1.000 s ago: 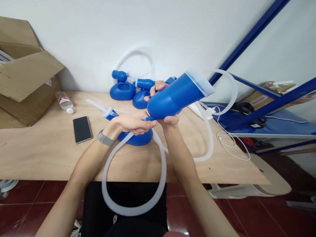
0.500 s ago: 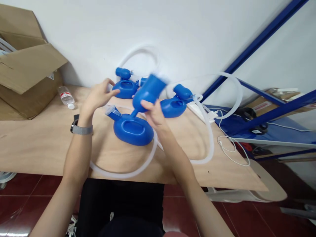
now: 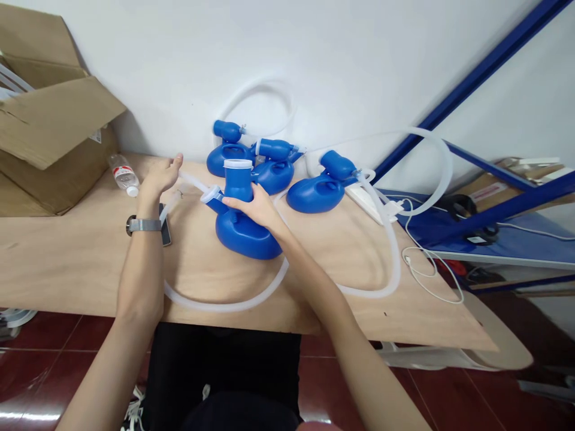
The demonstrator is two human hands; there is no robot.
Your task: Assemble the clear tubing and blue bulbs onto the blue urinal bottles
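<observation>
Clasping one blue cup [image 3: 238,179], right hand [image 3: 257,209] rests amid four blue bottles [image 3: 320,193]; left hand [image 3: 159,176] spread.

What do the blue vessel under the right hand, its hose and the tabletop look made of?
Blue vessel: probably moulded plastic, smooth with soft highlights. Hose: translucent flexible tubing, perhaps silicone, as it bends in loops. Tabletop: bare plywood, matte, grain showing.
</observation>
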